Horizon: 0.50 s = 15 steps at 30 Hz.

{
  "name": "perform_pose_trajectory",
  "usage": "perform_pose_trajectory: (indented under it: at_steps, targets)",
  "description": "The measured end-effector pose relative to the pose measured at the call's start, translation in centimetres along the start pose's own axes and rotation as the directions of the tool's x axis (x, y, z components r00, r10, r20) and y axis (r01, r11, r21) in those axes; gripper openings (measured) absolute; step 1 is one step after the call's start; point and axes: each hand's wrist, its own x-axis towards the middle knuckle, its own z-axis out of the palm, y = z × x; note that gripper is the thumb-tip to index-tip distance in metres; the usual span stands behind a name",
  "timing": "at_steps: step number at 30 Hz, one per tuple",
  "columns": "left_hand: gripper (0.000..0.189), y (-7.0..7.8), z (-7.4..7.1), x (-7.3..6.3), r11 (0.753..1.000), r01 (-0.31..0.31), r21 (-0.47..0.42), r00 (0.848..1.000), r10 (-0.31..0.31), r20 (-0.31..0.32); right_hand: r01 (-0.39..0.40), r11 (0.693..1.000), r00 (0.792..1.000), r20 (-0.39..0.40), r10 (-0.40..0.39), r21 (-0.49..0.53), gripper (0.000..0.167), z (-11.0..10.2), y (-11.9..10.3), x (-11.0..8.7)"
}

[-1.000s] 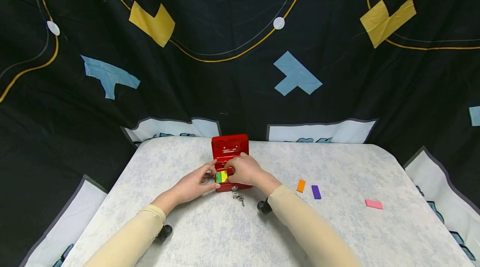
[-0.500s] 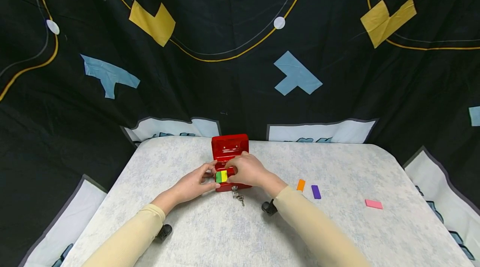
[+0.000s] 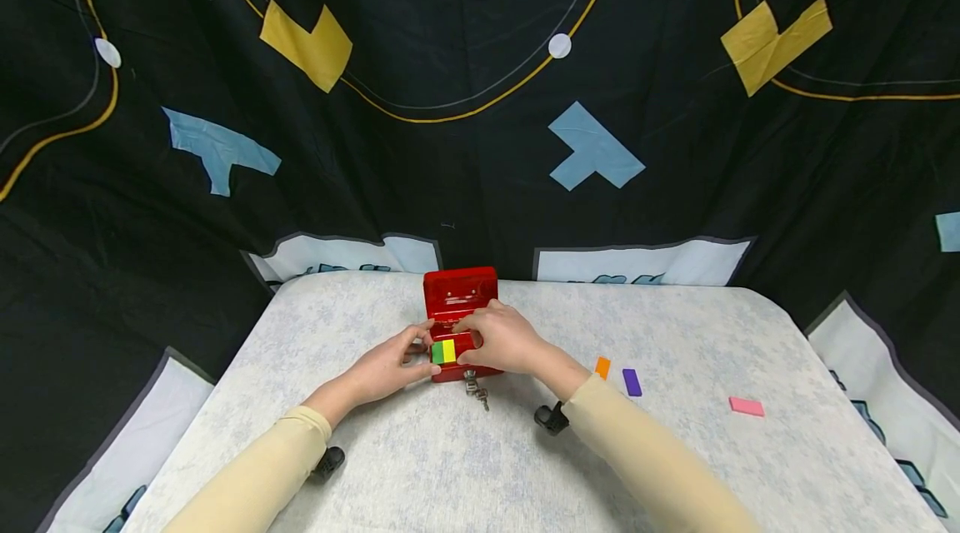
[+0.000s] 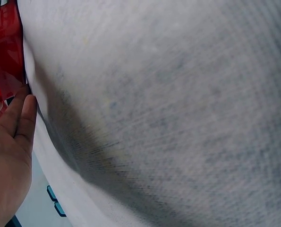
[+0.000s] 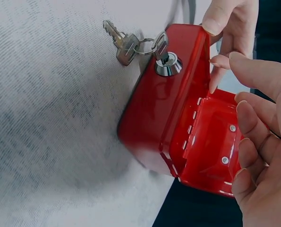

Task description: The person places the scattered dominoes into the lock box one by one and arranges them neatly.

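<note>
A red metal cash box (image 3: 480, 372) stands on the table with its lid (image 3: 461, 287) raised. Inside, at its left end, a green block (image 3: 438, 352) and a yellow block (image 3: 449, 351) lie side by side. My left hand (image 3: 386, 362) holds the box's left end, thumb at the front corner and fingers towards the back. Over the right part of the box is my right hand (image 3: 504, 340), its fingers loosely bent and apart with nothing between them. Keys (image 5: 128, 47) hang on a ring from the front lock (image 5: 168, 64). In the right wrist view the box's contents are hidden.
To the right on the pale table (image 3: 420, 466) lie an orange block (image 3: 603, 367), a purple block (image 3: 632, 382) and a pink block (image 3: 747, 406). The orange one is close to my right forearm. A black curtain (image 3: 450, 183) hangs behind the table.
My right hand has drawn back a little to the right, away from the yellow block. The left hand, the box and the coloured blocks stay in place.
</note>
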Motion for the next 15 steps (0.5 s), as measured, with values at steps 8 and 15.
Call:
perform_pose_trajectory:
  at_steps: [8, 15]
  targets:
    - [0.045, 0.1, 0.0, 0.1, 1.000, 0.026, 0.004, 1.000, -0.026, -0.002, -0.014, 1.000, 0.999, -0.031, 0.014, 0.012, 0.044, -0.8, 0.6, -1.0]
    - [0.044, 0.1, -0.1, 0.1, 1.000, 0.027, -0.015, 1.000, -0.027, 0.005, -0.029, 0.999, 0.998, -0.060, 0.030, 0.029, 0.045, -1.2, 1.6, -1.8]
